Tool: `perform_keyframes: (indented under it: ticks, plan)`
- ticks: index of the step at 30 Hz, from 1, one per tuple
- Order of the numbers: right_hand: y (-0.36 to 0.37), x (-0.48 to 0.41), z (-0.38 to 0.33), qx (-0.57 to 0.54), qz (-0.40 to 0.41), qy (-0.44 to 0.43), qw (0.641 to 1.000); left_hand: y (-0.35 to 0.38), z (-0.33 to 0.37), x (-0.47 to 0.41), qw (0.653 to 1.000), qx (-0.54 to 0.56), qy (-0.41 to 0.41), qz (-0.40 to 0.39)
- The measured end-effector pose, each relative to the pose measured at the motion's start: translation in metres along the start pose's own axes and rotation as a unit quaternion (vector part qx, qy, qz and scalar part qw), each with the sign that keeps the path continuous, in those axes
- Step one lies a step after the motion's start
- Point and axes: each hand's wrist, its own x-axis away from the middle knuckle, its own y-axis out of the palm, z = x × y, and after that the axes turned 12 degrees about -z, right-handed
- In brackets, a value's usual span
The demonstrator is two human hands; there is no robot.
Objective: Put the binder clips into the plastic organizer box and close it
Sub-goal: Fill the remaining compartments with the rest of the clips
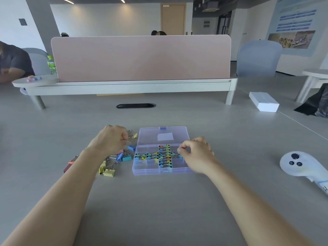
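A clear purple plastic organizer box (145, 170) lies open on the grey table, its lid (150, 134) folded back flat. Several small coloured binder clips (164, 155) fill its middle compartments. Larger loose binder clips (124, 157) in blue, yellow and pink lie left of the box. My left hand (111, 139) is curled over that pile, fingers pinched on a clip's wire handle. My right hand (195, 153) hovers over the box's right side, thumb and forefinger pinched together; I cannot tell whether anything is between them.
A white controller (300, 164) rests on the table to the right. A white box (263, 102) sits at the far right. A pink divider screen (140, 58) on a raised shelf stands behind, with a cable slot (135, 105) in front of it.
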Motion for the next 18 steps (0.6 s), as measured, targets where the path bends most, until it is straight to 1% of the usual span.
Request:
perform_keyframes:
  ticks: [3, 6, 9, 13, 16, 18]
  plan:
    - [0.000, 0.000, 0.000, 0.002, -0.001, 0.000, 1.000, -0.003, 0.004, 0.003, 1.000, 0.000, 0.017, 0.026]
    - [0.000, 0.000, -0.001, 0.005, -0.002, 0.003, 1.000, -0.007, 0.020, 0.009, 0.996, 0.066, 0.039, 0.040]
    - [-0.001, 0.000, -0.001, 0.009, -0.002, 0.011, 1.000, -0.010, 0.046, 0.019, 0.985, 0.160, 0.065, 0.018]
    - [0.000, 0.000, -0.001, 0.007, -0.003, 0.017, 1.000, 0.000, 0.083, 0.034, 0.960, 0.248, 0.129, -0.031]
    - [0.000, -0.001, -0.001, 0.004, -0.003, 0.017, 1.000, 0.015, 0.107, 0.041, 0.952, 0.255, 0.162, -0.048]
    - [0.000, -0.001, -0.001, 0.003, -0.004, 0.018, 1.000, 0.024, 0.116, 0.043, 0.960, 0.210, 0.179, -0.039]
